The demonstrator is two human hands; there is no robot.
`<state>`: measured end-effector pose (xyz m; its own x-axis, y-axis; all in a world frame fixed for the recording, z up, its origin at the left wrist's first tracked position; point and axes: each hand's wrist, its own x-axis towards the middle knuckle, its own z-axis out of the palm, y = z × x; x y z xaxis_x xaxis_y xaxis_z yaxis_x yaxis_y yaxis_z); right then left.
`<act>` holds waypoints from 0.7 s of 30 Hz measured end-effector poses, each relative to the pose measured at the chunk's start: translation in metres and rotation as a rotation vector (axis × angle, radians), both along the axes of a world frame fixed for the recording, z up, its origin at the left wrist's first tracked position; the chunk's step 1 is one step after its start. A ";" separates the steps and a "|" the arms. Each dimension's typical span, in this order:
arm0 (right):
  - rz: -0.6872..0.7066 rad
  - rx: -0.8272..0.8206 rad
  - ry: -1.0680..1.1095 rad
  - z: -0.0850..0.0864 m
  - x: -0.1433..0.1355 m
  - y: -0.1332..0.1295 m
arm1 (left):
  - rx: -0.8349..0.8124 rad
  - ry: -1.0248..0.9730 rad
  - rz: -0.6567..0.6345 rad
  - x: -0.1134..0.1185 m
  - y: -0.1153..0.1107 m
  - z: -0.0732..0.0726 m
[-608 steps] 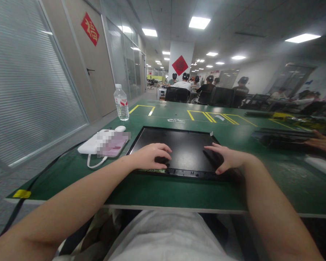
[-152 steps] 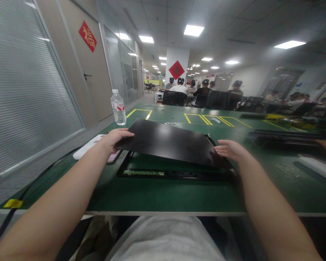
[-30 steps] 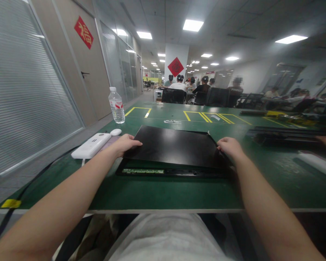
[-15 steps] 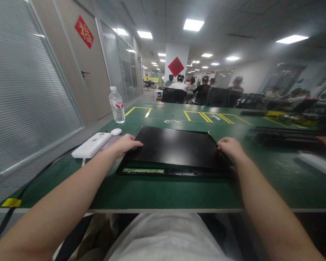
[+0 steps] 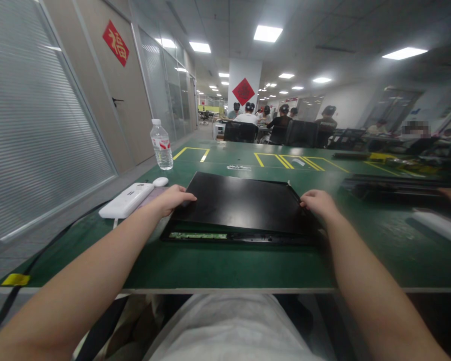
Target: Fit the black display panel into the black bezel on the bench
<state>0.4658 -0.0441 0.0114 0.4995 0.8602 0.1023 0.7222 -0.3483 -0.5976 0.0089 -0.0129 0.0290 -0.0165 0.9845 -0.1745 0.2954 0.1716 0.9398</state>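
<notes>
Lowered since the earlier frame: flat black rectangular panel (image 5: pixel 240 200), askew over slim black rectangular frame (image 5: pixel 270 237). Left hand (image 5: pixel 177 197) clamps panel; right hand's (image 5: pixel 318 204) hold unclear. Apparently aligning; next calls for squaring.

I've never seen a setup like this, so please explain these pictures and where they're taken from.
No machine here: a camera worn on a person's head looks forward and down. Their bare left hand holds the left edge of a dark panel; their bare right hand is at the right edge, its exact grip unclear. The panel lies askew over a black frame with a green circuit strip. Also on the green table are a water bottle and a white device.
</notes>
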 end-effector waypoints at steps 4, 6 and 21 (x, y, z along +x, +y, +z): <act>0.000 -0.003 0.009 0.000 0.001 0.000 | -0.019 -0.023 0.020 0.002 -0.002 0.002; 0.002 0.001 0.013 0.000 0.001 -0.001 | -0.027 -0.019 0.039 0.003 -0.003 0.004; 0.004 -0.030 -0.002 0.002 0.000 -0.001 | -0.023 0.045 0.071 0.004 -0.001 0.003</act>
